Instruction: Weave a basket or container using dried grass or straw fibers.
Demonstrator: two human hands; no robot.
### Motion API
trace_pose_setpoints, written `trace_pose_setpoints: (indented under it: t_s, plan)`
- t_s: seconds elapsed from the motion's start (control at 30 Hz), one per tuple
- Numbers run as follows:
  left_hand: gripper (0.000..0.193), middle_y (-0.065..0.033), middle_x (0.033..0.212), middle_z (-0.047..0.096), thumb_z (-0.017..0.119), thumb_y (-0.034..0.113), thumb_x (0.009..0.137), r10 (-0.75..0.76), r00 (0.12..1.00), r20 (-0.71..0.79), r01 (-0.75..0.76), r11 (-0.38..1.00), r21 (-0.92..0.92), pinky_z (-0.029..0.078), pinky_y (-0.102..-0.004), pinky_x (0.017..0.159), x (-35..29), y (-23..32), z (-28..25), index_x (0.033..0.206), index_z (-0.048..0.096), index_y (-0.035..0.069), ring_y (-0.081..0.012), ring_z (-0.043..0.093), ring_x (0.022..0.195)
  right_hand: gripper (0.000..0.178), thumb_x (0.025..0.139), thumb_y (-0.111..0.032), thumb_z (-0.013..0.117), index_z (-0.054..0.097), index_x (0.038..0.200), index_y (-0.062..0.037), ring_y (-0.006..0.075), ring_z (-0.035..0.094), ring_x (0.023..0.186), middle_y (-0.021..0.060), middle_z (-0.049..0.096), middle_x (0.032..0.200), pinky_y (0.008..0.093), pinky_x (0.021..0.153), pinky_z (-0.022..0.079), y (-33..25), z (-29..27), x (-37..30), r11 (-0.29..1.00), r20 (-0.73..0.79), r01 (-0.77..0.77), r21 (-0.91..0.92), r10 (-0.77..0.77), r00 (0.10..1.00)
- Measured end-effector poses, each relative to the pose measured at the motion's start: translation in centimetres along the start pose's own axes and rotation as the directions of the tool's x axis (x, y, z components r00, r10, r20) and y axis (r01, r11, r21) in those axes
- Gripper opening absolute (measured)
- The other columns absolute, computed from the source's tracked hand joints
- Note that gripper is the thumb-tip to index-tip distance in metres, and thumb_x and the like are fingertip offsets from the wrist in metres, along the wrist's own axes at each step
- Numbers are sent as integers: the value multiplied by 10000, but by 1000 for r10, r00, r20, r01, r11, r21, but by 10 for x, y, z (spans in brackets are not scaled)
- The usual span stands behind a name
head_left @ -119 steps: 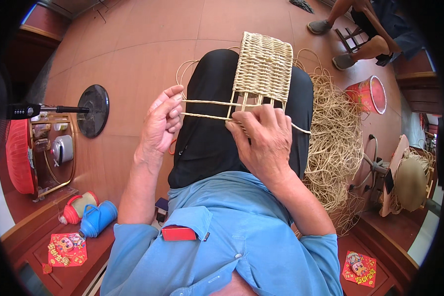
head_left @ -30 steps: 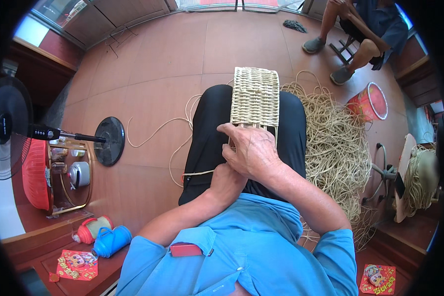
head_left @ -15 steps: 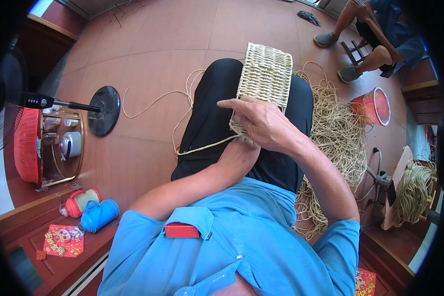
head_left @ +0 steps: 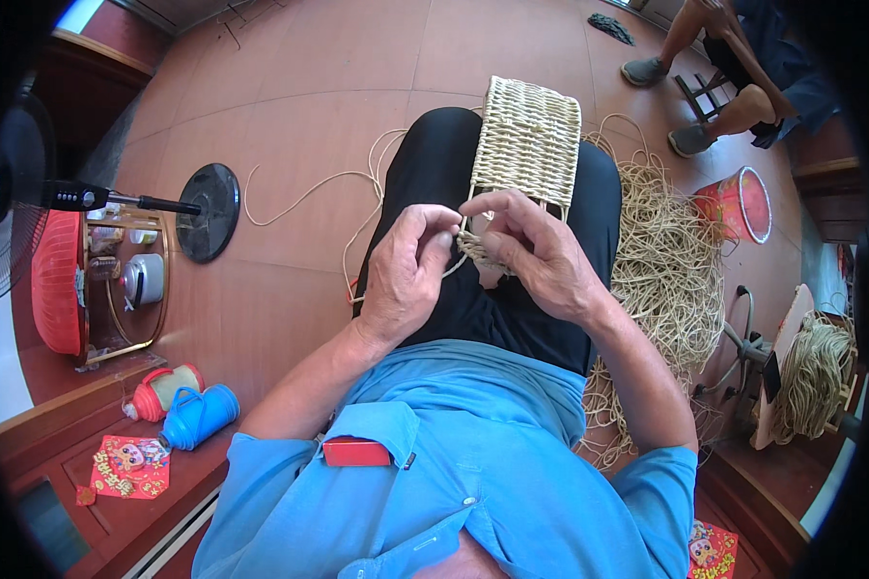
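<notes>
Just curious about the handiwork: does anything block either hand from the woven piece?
Nothing visible does: the left hand and right hand are both at the near end of the woven piece.

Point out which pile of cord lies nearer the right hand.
The big loose heap beside the right leg; the smaller bundle is farther from the right hand, out by the picture's right edge.

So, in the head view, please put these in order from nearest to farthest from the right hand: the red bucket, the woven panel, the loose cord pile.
1. Woven panel: just ahead of the right hand.
2. Loose cord pile: on the floor, to the right.
3. Red bucket: farther right, past the pile.
</notes>
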State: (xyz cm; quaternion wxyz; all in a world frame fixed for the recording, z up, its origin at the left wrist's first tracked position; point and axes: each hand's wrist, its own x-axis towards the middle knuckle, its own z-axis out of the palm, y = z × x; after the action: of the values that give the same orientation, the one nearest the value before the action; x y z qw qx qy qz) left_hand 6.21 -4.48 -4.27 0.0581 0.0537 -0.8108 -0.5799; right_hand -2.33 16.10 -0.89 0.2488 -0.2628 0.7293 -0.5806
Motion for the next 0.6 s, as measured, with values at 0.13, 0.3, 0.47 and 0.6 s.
trace_pose_setpoints:
  t_s: [0.13, 0.3, 0.47, 0.6]
  plan:
    - [351, -82, 1235, 728, 736, -81, 1038, 80, 997, 0, -80, 994, -72, 627, -289, 967, -10, -12, 4, 1368, 669, 18, -131, 756, 1071, 307, 1139, -74, 591, 646, 1440, -65, 71, 582, 714, 11, 603, 839, 284, 663, 505, 3, 1, -2, 987, -8, -34, 155, 36, 999]
    - [356, -83, 1238, 739, 784, -63, 1020, 115, 993, 2, -115, 993, -37, 654, -303, 961, -10, -24, 3, 1354, 692, 22, -155, 775, 1089, 290, 1145, -73, 598, 626, 1433, -57, 63, 576, 739, -2, 608, 883, 270, 667, 510, 4, -3, -1, 978, 22, -58, 200, 55, 998]
    - [307, -87, 1233, 741, 795, -86, 993, 213, 977, 25, -214, 975, 51, 677, -314, 940, -5, -17, -2, 1276, 743, 20, -170, 789, 1079, 291, 1155, -128, 638, 616, 1426, -24, 92, 658, 830, 13, 640, 950, 277, 747, 559, 6, -7, 2, 964, 40, -94, 248, 87, 995]
    - [246, -75, 1206, 723, 837, -28, 976, 192, 976, 104, -199, 979, 54, 647, -337, 922, 3, -6, -11, 1208, 772, 21, -169, 757, 1049, 254, 1138, -124, 658, 660, 1373, -28, 45, 573, 834, -38, 602, 918, 251, 739, 503, 6, -7, 2, 943, 12, -88, 320, 89, 996]
